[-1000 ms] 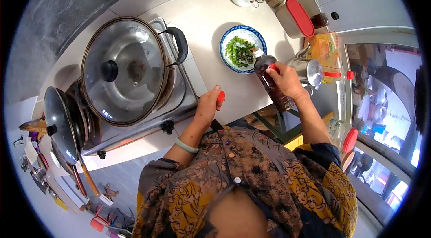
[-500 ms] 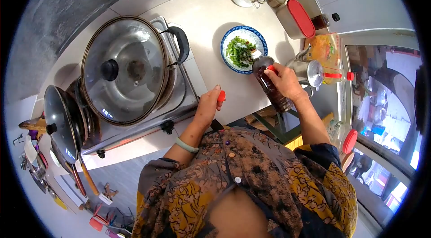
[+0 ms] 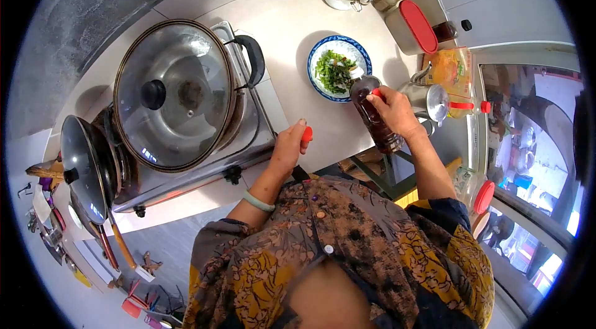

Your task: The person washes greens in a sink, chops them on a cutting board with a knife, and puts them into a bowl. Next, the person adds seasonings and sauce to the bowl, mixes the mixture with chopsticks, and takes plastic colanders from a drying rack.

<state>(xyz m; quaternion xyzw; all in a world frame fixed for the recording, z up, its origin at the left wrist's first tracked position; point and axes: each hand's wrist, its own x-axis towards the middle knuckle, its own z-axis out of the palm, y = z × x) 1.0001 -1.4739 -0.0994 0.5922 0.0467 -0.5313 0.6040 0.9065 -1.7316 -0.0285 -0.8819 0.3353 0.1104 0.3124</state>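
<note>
My right hand (image 3: pixel 392 112) grips a bottle of dark liquid (image 3: pixel 372 119) by its red handle. The bottle leans with its white mouth over the right rim of a blue-edged bowl (image 3: pixel 316 84). Chopped greens (image 3: pixel 335 71) lie in the bowl with something white and some darker bits. My left hand (image 3: pixel 287 148) is closed on a red cap (image 3: pixel 307 134), near the stove's right corner. Whether liquid is leaving the bottle cannot be made out.
A large pan with a glass lid (image 3: pixel 177 124) sits on the stove (image 3: pixel 180 186), beside a second lidded pan (image 3: pixel 84 164). Jars, a red-lidded container (image 3: pixel 417 26) and a metal pot (image 3: pixel 429 100) stand at the right.
The bottle's mouth has shifted slightly at the bowl's rim, with my right hand still on the handle. My left hand has stayed in place with the cap.
</note>
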